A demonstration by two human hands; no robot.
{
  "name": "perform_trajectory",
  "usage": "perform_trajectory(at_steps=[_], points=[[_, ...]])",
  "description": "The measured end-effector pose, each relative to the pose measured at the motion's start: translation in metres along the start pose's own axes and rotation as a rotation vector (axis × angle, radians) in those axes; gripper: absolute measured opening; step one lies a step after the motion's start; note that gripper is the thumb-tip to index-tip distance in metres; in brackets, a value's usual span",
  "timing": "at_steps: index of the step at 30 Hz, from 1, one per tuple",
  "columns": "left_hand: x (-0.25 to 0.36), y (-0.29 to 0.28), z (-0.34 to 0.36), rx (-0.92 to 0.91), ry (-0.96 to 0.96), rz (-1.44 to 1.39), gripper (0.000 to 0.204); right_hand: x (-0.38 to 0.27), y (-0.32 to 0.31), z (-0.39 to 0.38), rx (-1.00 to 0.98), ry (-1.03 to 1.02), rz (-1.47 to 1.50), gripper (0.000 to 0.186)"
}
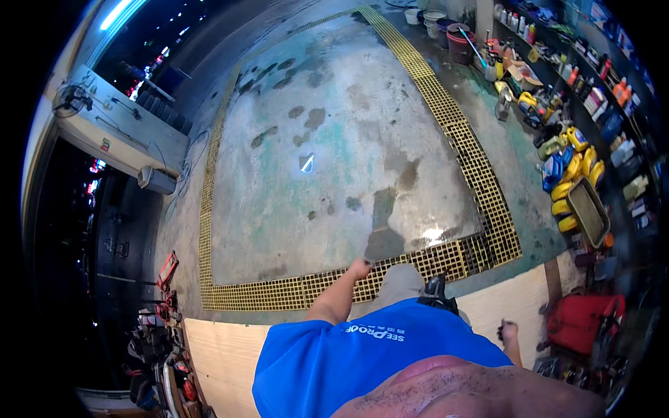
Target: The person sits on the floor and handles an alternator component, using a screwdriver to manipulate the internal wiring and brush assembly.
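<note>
My left hand point(359, 269) is held out in front of my blue shirt, above the yellow floor grating point(327, 286). Its fingers look curled in, and whatever they may hold is too small to make out. Low at my right side hangs my right hand point(508, 330), over a pale wooden board point(512, 296). It is closed, with something small and dark at its fingers that I cannot name. Neither hand touches the things around it. One leg point(401, 282) in light trousers and a dark shoe point(437, 291) show beyond my shirt.
Yellow grating frames a stained, wet concrete floor point(279, 202). On the right stand shelves of bottles, yellow jugs point(575, 167), a tray point(589, 211) and a red bag point(585, 322). Buckets point(460, 45) stand far right. Left are a wall fan point(70, 101), a bin point(156, 180) and piled tools point(157, 334).
</note>
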State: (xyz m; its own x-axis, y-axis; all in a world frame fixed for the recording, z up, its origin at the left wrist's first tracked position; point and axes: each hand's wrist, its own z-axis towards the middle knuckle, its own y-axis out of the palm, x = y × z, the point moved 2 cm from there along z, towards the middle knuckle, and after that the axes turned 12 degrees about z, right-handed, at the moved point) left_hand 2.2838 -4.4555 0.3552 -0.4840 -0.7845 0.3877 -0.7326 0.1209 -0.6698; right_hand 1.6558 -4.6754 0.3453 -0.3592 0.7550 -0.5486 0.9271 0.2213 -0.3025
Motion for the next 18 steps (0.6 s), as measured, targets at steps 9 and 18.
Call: perform_trajectory(at_steps=[9, 18], points=[[-0.05, -0.018, 0.052, -0.133, -0.664, -0.406, 0.034, -0.286, 0.086, 0.126, -0.033, -0.234, 0.0, 0.024], [0.052, -0.202, 0.309, 0.059, -0.28, -0.254, 0.037, -0.331, 0.195, 0.195, -0.124, -0.005, -0.091, 0.02]])
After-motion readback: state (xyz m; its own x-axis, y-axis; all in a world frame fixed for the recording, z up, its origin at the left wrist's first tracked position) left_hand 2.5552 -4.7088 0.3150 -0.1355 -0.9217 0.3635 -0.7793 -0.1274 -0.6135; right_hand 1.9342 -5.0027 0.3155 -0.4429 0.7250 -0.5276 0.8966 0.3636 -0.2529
